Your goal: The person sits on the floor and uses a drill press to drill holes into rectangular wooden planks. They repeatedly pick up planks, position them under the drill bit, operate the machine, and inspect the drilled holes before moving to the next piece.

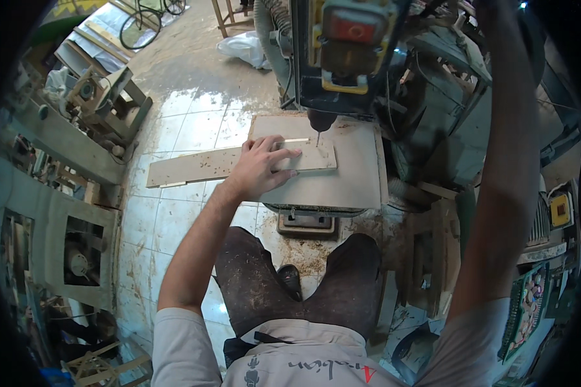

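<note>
My left hand (263, 166) lies flat on a long wooden board (193, 166), pressing its right end onto the square table (348, 180) of a drill press. The drill bit (317, 137) hangs just above the board, at the right end of a thin pale slot cut into it. The drill press head (342, 51), black with yellow and red parts, looms above. My right arm (503, 161) reaches straight up along the right side of the machine; its hand is out of view beyond the top edge.
The board's left end sticks out over the tiled, dusty floor (187, 122). Wooden frames and a small workbench (110, 103) stand at the left, a bicycle wheel (141, 26) at the back. Clutter and cables crowd the right side.
</note>
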The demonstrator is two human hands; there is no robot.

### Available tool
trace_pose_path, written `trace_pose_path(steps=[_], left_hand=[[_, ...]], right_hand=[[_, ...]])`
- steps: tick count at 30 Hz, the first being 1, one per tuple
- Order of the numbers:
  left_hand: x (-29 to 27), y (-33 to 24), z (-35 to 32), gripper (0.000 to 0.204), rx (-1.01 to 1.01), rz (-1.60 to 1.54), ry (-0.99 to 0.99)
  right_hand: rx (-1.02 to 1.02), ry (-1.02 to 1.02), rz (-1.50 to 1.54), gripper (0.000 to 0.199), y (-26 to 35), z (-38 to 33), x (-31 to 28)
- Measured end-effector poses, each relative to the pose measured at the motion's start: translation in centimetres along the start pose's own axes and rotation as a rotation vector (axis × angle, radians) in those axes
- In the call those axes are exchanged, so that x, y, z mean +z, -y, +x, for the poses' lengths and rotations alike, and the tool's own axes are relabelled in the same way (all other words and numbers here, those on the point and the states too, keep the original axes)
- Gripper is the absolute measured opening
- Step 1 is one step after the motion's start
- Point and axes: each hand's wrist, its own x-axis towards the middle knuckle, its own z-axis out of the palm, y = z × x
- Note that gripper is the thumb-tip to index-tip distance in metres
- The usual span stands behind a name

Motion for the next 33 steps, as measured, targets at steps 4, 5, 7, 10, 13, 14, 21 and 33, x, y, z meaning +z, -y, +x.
trace_pose_path(steps=[4,5,7,10,13,14,21,33], left_hand=[[-0.5,0.3,-1.1,0.042,-0.047,-0.026,0.016],[-0.8,0.4,-1.3,0.042,-0.064,-0.033,0.028],[-1.4,-0.2,-0.8,0.042,-0.078,-0.056,0.064],[-2.1,-1.2,-2.7,0.043,-0.109,-0.055,0.170],[-1.9,-3.0,-5.0,0.047,-0.047,-0.080,0.111],[-2.1,-3.6,-5.7,0.046,-0.010,-0.091,0.075],[-5.1,-7.7,-9.2,0.048,-0.111,-0.767,-0.003],[-6.6,-11.6,-12.0,0.046,-0.015,-1.124,-0.248]], right_hand=[[0.117,0.047,0.181,0.046,-0.5,-2.8,4.8],[0.129,0.059,0.192,0.048,-0.5,-4.1,5.4],[0.122,0.075,0.180,0.051,-0.1,-7.6,3.7],[0.103,0.267,0.247,0.057,-0.5,-18.4,-1.0],[0.405,0.286,0.500,0.061,-4.1,-30.0,-4.6],[0.555,0.294,0.517,0.062,-4.0,-32.7,-5.2],[0.773,0.614,1.008,0.078,3.6,-36.7,-1.6],[0.564,0.667,0.940,0.071,9.8,-32.3,-3.0]])
